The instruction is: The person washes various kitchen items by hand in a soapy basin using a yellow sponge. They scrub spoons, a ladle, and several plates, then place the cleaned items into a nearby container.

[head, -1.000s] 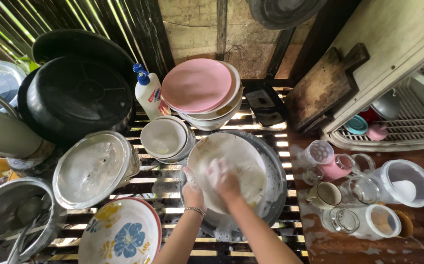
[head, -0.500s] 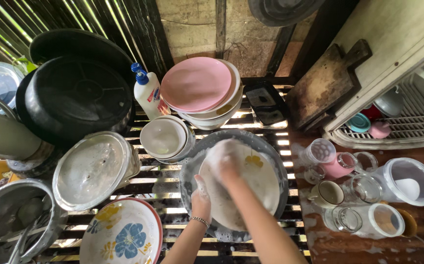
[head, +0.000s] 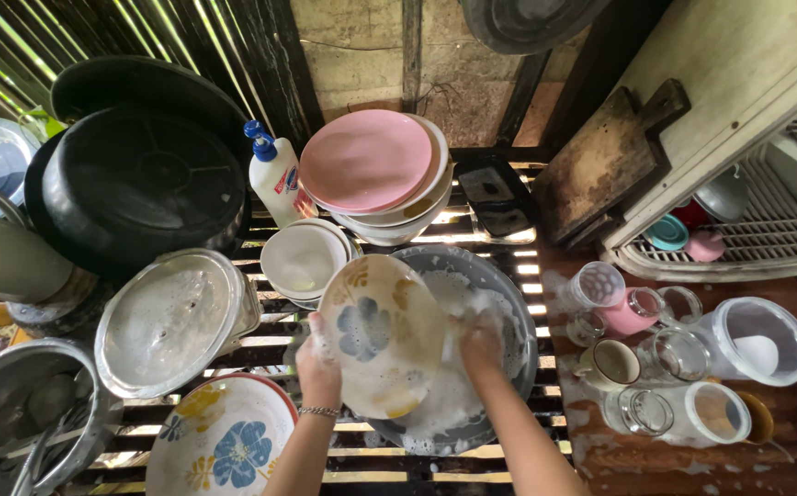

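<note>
At the rack's front-left corner lies a flowered plate. The left hand now grips a second floral plate, newly tilted up over the basin, its face showing; the right hand, fingers closed on suds, scrubs its edge.

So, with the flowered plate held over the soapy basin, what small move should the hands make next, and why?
Probably the right hand should wipe across the face of the flowered plate. The left hand grips the plate's left rim and tilts it above the grey basin. The right hand, covered in foam, sits at its right edge, and suds cling to the plate's lower part.
</note>
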